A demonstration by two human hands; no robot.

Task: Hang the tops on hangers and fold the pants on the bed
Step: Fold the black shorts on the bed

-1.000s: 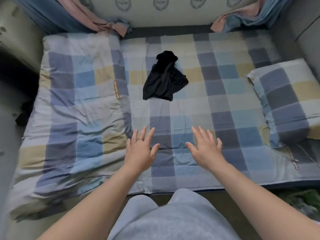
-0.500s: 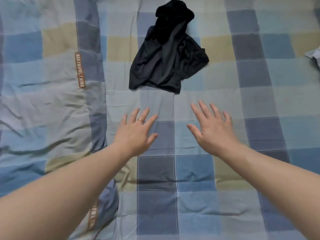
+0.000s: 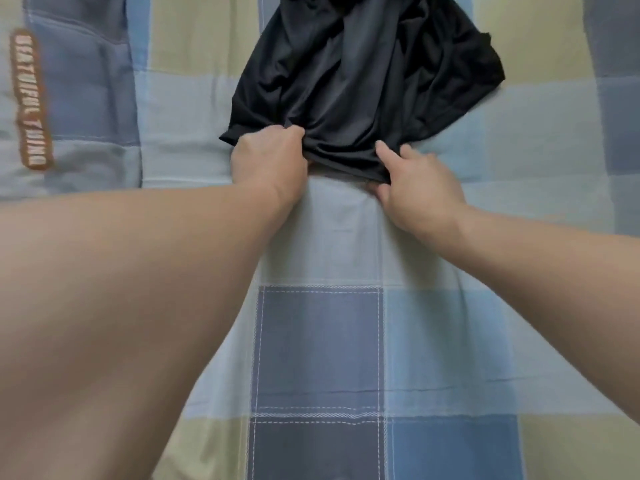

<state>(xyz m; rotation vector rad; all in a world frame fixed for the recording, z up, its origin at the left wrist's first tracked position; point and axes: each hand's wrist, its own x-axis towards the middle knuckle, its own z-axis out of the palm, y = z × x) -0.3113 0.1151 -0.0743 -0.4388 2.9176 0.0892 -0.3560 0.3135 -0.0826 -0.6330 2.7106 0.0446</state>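
Head: left hand [image 3: 268, 157], right hand [image 3: 415, 181] hold black garment [image 3: 363, 81] (lengthwise away).

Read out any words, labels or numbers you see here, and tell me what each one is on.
"BEAUTIFUL THING": pale capitals, slightly blurred, running vertically on a brown patch on the checked bedding at the left.
Black garment: no text or label shows on it.
No other writing or numbers in view.

A bedroom at home. The bed [image 3: 450, 341] wears a checked sheet, blue, grey and cream, with dark clothing [image 3: 363, 81] crumpled on it.
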